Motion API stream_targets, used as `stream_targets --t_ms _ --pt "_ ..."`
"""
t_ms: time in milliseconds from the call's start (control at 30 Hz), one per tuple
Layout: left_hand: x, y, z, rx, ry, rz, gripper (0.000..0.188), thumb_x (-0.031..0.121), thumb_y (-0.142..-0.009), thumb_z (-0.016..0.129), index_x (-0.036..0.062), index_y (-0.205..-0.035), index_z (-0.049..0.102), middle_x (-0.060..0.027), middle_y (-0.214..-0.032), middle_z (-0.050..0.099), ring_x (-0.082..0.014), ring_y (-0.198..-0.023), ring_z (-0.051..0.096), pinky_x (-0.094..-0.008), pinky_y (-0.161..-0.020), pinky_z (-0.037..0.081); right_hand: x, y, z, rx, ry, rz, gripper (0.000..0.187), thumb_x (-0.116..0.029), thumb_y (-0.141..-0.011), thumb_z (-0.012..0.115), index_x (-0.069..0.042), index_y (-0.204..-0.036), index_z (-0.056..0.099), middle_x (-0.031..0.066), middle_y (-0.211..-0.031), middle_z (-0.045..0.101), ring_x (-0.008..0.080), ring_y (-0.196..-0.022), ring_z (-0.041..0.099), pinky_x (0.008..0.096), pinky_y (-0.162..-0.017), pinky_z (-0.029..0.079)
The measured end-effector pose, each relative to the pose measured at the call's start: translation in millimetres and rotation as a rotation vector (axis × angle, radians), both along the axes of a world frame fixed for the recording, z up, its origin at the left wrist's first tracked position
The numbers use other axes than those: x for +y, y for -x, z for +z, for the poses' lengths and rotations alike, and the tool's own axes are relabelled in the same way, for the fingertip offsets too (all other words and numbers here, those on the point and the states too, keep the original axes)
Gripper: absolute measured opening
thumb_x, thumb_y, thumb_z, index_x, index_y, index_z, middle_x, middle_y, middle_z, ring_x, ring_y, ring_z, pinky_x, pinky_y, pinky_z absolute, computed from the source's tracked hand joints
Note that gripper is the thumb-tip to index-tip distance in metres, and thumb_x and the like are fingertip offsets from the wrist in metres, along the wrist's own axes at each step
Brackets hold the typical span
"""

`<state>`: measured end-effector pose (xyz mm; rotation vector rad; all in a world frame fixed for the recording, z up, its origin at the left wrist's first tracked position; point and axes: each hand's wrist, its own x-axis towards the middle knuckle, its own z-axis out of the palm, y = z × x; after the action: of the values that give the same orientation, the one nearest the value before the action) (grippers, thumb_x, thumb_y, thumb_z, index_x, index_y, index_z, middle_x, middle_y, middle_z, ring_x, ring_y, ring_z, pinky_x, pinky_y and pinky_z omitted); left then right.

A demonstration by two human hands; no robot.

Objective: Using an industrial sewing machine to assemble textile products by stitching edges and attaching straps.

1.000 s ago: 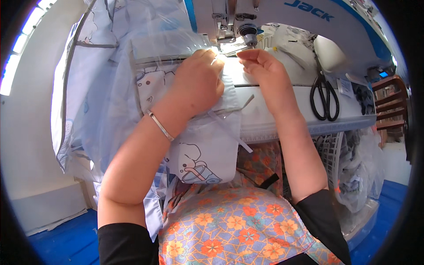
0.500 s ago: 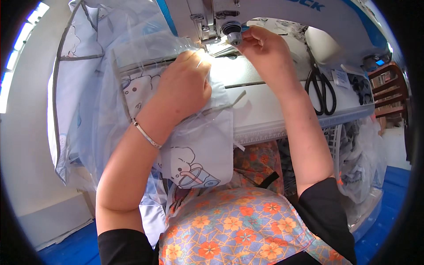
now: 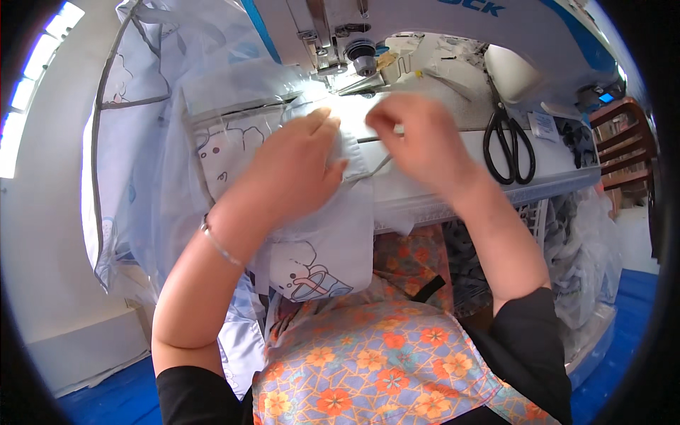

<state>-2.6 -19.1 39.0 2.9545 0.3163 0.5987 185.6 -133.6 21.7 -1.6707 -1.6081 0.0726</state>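
Note:
White fabric [image 3: 312,265] with cartoon outlines and grey edging lies under clear film on the sewing machine's bed. My left hand [image 3: 290,166] rests on it, fingers stretched flat towards the lit needle area [image 3: 329,78]. To its right, a pale strip with a ridged edge [image 3: 350,152] shows on the fabric. Over the white bed, just right of the fabric, hovers my right hand [image 3: 421,138], blurred, its thumb and forefinger pinched together; whatever is between them cannot be made out. A grey binding end [image 3: 382,166] shows below those fingertips.
The white and blue sewing machine [image 3: 418,21] spans the top. Black-handled scissors [image 3: 508,145] lie on the bed at right, beside a small white packet [image 3: 542,126]. A plastic bag [image 3: 584,248] hangs below the table edge, near a wooden chair [image 3: 623,149]. Sheer fabric [image 3: 152,142] drapes at left.
My right hand has come away from the round knob beside the needle, moving down towards me. The left hand's fingers have straightened and flattened on the fabric.

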Motion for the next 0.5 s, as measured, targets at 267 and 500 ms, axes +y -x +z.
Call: stream_targets --t_ms 267,500 --pt "-30 25 8 0.276 0.207 0.048 0.025 0.01 -0.087 0.062 -0.0036 -0.108 0.064 -0.0224 -0.123 0.065 -0.0377 -0.117 0.061 -0.0427 -0.103 0.048 -82 42 -37 -0.216 -0.018 0.333 0.045 -0.001 -0.073 0.069 -0.001 -0.118 0.065 0.0185 -0.128 0.06 0.0364 -0.119 0.058 0.0482 -0.103 0.048" --pt "-20 17 11 -0.019 0.08 -0.1 0.01 0.001 -0.083 0.059 -0.0007 -0.093 0.059 -0.0163 -0.118 0.068 -0.0383 -0.108 0.063 -0.0482 -0.103 0.045 -69 49 -37 -0.266 -0.019 0.104 0.045 -0.007 -0.073 0.071 -0.001 -0.117 0.066 0.0189 -0.131 0.06 0.0363 -0.124 0.058 0.0481 -0.104 0.049"
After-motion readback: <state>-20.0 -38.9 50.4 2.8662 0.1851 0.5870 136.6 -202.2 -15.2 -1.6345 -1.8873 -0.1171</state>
